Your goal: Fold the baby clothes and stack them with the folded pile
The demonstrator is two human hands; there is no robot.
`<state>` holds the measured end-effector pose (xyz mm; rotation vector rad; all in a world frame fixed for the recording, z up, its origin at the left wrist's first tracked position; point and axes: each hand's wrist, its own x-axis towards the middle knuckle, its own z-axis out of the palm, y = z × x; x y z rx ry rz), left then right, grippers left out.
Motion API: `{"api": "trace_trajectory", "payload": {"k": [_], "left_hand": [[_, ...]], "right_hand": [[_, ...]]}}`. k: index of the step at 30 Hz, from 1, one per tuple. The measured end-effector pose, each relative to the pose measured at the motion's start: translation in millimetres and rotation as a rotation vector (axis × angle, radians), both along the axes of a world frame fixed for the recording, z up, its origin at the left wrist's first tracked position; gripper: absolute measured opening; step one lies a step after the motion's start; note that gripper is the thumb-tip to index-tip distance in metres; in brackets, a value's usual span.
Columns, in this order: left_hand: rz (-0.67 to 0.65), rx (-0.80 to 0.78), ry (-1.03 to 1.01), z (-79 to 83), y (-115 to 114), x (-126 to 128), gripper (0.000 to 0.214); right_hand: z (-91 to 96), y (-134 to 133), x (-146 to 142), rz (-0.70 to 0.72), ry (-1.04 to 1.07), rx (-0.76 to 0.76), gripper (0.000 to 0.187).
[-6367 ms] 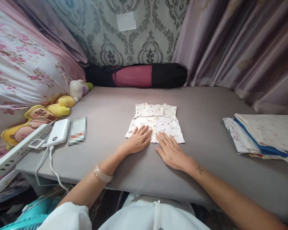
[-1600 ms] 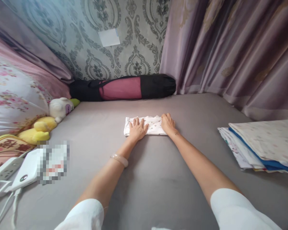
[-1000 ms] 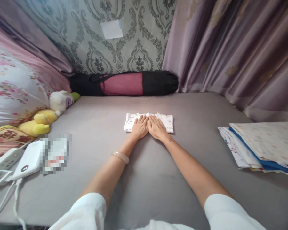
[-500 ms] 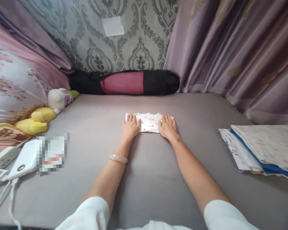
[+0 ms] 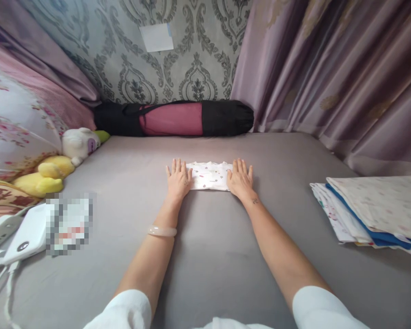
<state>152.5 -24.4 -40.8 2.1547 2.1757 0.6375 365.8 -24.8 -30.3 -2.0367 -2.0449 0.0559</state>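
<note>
A small folded white cloth (image 5: pixel 210 176) with a fine print lies flat on the grey bed sheet (image 5: pixel 212 237), ahead of me. My left hand (image 5: pixel 179 179) is spread palm down at the cloth's left end, its thumb side against the edge and the other fingers on the sheet. Over the right end rests my right hand (image 5: pixel 240 177), also flat with fingers apart, covering that corner. Neither hand grips anything. A pale bangle (image 5: pixel 162 231) sits on my left forearm.
Folded fabrics (image 5: pixel 376 205), cream, blue and white, are stacked at the right. Along the wall lies a black and maroon roll bag (image 5: pixel 173 119). Plush toys (image 5: pixel 78 144) and a floral pillow (image 5: pixel 17 123) line the left, near a white power bank (image 5: pixel 30 233) with cables.
My left hand has slid left, off most of the cloth, uncovering more of its left part. The right hand stays at the right end. The view has shifted slightly.
</note>
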Motion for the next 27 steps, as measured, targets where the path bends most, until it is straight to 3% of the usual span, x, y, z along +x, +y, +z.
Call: {"api": "trace_trajectory", "payload": {"k": [4,7,15,21,27], "left_hand": [[-0.257,0.077,0.054,3.2,-2.4,28.6,0.052],[-0.341,0.048,0.077,-1.9,-1.2,40.4,0.051],[-0.309,-0.148,0.118,-5.9,2.3,38.3,0.052],[-0.306,-0.148,0.139,-4.6,1.8,39.3,0.052],[-0.251,-0.021,0.153,-2.6,0.8,36.3,0.052]], "right_hand": [[5.0,-5.1,-25.9,0.211,0.046,0.039,0.057],[0.2,-5.8,-37.1,0.282,0.054,0.019,0.057],[-16.6,0.0,-35.9,0.315,0.041,-0.026,0.057],[-12.6,-0.4,-36.3,0.313,0.032,-0.048,0.055],[-5.9,-2.9,-31.7,0.237,0.022,-0.024,0.056]]}}
